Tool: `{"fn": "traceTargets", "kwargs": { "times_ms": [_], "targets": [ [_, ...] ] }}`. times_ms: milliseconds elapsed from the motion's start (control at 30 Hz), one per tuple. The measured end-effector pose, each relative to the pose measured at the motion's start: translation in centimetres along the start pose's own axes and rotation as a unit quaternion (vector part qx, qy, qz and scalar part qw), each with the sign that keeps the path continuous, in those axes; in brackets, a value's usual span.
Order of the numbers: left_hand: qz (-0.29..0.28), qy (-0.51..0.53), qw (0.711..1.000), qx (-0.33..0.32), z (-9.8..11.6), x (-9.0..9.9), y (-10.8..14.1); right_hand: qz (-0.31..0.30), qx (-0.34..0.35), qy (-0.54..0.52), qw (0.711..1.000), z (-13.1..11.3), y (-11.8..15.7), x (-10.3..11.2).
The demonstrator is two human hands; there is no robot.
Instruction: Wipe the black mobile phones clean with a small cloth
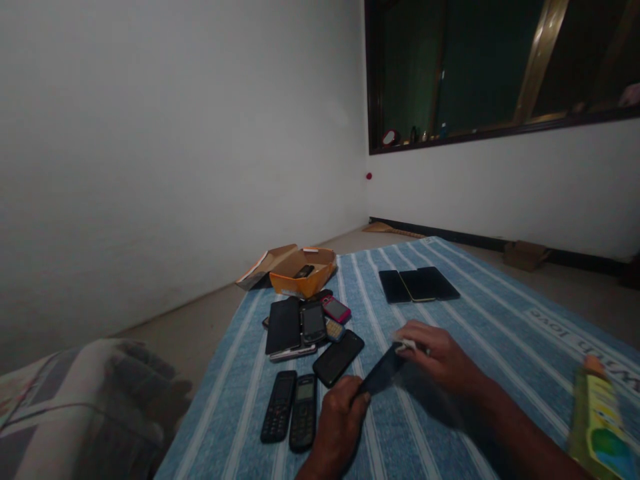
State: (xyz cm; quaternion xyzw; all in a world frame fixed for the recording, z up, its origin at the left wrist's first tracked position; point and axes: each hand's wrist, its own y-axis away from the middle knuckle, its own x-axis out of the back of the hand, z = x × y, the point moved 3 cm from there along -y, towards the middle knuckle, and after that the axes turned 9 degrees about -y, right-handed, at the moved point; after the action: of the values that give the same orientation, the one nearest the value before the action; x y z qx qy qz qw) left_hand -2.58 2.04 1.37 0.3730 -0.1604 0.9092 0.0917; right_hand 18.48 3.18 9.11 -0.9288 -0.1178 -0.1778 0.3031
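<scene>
My left hand (pixel 340 415) is closed round the near end of a dark, flat phone (pixel 383 371), held tilted above the striped cloth. At the phone's far end, my right hand (pixel 431 350) pinches a small white wipe (pixel 407 344) against it; whether it is tissue or fabric I cannot tell. Just left of my left hand lie two black keypad phones (pixel 303 410), side by side. A black touchscreen phone (pixel 339 358) rests beyond it. Behind that is a pile of several phones, among them a pink one (pixel 337 309) and a large black one (pixel 284 325).
An open orange box (pixel 303 280) with a phone inside stands behind the pile. Three dark flat devices (pixel 418 285) lie together at the far right. A yellow-green bottle (pixel 600 427) is at the right edge. Blue striped cloth (pixel 500 360) lies underneath; grey-white fabric (pixel 85 400) is left.
</scene>
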Motion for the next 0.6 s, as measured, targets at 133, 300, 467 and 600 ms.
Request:
{"fn": "traceTargets", "kwargs": {
  "times_ms": [133, 300, 467, 600],
  "targets": [
    [0.01, -0.05, 0.999, -0.011, -0.2, -0.6, 0.2, -0.048, 0.102, 0.116, 0.987, -2.1, 0.1, -1.3],
    [0.021, -0.074, 0.996, -0.056, -0.8, -1.2, 0.4, -0.071, 0.14, 0.195, 0.968, -2.4, 0.4, -2.9],
    [0.039, -0.067, 0.994, -0.075, -0.4, -0.7, 0.4, -0.087, 0.15, 0.215, 0.961, -3.1, 0.7, -4.5],
    [0.038, -0.027, 0.993, -0.109, 1.1, 0.9, 0.2, -0.1, 0.145, 0.209, 0.962, -3.5, 0.9, -5.2]
  ]
}}
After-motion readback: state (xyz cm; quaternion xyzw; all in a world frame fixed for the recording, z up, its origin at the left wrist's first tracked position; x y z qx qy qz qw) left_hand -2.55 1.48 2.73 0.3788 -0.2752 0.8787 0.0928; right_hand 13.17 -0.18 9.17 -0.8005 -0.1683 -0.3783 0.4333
